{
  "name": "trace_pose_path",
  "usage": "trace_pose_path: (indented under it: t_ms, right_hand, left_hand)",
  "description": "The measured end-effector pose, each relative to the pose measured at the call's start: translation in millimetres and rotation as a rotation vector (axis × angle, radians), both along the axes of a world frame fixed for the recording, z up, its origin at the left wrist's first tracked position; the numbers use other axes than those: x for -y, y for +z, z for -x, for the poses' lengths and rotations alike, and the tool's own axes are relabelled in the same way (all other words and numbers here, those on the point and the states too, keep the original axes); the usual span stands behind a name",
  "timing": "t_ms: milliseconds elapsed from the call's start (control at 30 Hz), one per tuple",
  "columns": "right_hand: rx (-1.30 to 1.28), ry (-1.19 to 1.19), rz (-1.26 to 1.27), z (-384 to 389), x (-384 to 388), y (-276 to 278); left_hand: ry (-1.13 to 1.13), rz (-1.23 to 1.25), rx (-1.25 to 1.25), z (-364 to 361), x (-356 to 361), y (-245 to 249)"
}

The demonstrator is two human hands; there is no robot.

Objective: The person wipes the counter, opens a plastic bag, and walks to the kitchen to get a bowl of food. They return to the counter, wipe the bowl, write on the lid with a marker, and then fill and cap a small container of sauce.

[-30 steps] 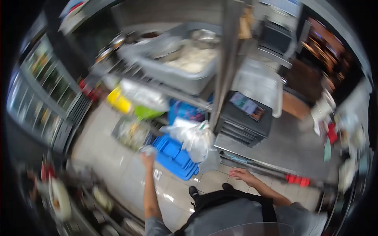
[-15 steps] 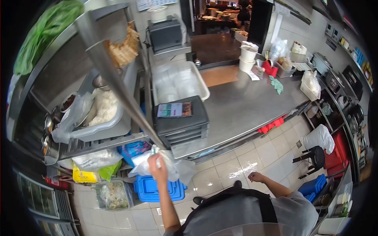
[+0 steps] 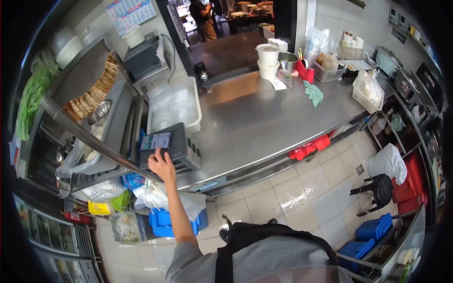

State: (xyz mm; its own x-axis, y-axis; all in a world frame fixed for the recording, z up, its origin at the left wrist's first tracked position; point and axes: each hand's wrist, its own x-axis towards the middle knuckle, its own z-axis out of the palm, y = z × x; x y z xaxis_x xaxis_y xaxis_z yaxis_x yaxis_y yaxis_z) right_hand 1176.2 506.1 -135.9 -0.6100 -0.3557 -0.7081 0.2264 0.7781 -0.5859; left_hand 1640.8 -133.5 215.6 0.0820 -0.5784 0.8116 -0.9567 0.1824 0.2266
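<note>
My left hand (image 3: 162,166) reaches over the dark stacked drawer box (image 3: 181,150) on the steel counter (image 3: 240,127). Its fingers are spread, with the fingertips right at the near edge of a flat phone-like slab (image 3: 155,141) that shows a coloured face on top of the box. My right hand is out of sight. Below my left forearm hangs a white plastic bag (image 3: 155,195), over a blue lidded bin (image 3: 163,224) on the floor. Behind the box sits a white basket (image 3: 193,101) of clear plastic containers (image 3: 174,108).
A metal rack (image 3: 85,134) with a tub and stacked brown sticks stands at left. White tubs (image 3: 268,61), a green cloth (image 3: 313,93) and baskets are along the counter. A black stool (image 3: 377,191) stands on the tiled floor at right. Another person (image 3: 203,19) is beyond the hatch.
My left hand has left the white plastic bag and moved up to the slab on the drawer box. My right hand has gone out of view, and the camera has turned.
</note>
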Motion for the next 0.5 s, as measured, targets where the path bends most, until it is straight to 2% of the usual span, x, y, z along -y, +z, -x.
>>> trace_pose_path:
  t_ms: [133, 267, 367, 433, 467, 500]
  right_hand:
    - [-0.03, 0.119, -0.102, 21, -35, 6]
    - [-0.18, 0.376, -0.041, 46, -61, -15]
    - [-0.517, 0.735, 0.138, 75, -67, -39]
    - [-0.888, 0.938, 0.313, 101, -69, -63]
    - [-0.244, 0.572, 0.169, 115, -23, -9]
    - [0.166, 0.02, -0.027, 127, 34, 61]
  left_hand:
    - [0.044, -0.064, 0.045, 4, 1, 3]
    - [0.071, -0.115, 0.082, 3, 3, 3]
    - [0.085, -0.115, 0.044, 7, 4, 0]
    - [0.106, -0.064, 0.054, 8, 7, -5]
    - [0.121, -0.087, 0.013, 9, 8, -7]
    - [0.149, -0.088, 0.022, 6, 11, -10]
